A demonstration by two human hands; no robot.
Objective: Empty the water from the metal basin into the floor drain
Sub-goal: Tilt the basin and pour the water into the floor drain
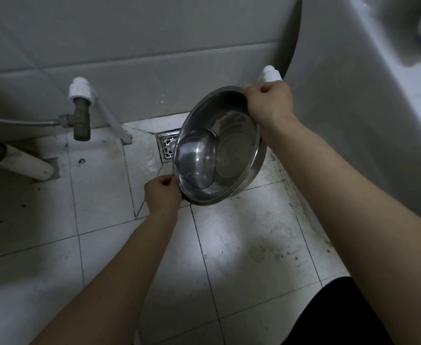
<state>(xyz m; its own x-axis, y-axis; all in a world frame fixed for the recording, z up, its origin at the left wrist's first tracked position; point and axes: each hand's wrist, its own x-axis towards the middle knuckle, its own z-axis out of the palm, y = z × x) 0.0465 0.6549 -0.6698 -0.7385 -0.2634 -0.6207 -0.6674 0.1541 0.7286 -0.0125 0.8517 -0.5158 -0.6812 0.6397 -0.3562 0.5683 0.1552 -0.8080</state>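
Note:
A round metal basin (232, 148) hangs tilted over the floor, its left rim lowest. Water (195, 160) pools against that lowered left side inside it. My left hand (163, 192) grips the near-left rim. My right hand (270, 102) grips the far-right rim. The square metal floor drain (167, 145) lies in the tiled floor by the wall, directly under the basin's left edge and half hidden by it.
A brass valve (81, 120) with a white pipe fitting and a braided hose juts from the wall at left. A white drain pipe (24, 163) slants to the floor below it. A large white ceramic fixture (353, 95) fills the right side. The floor tiles are stained.

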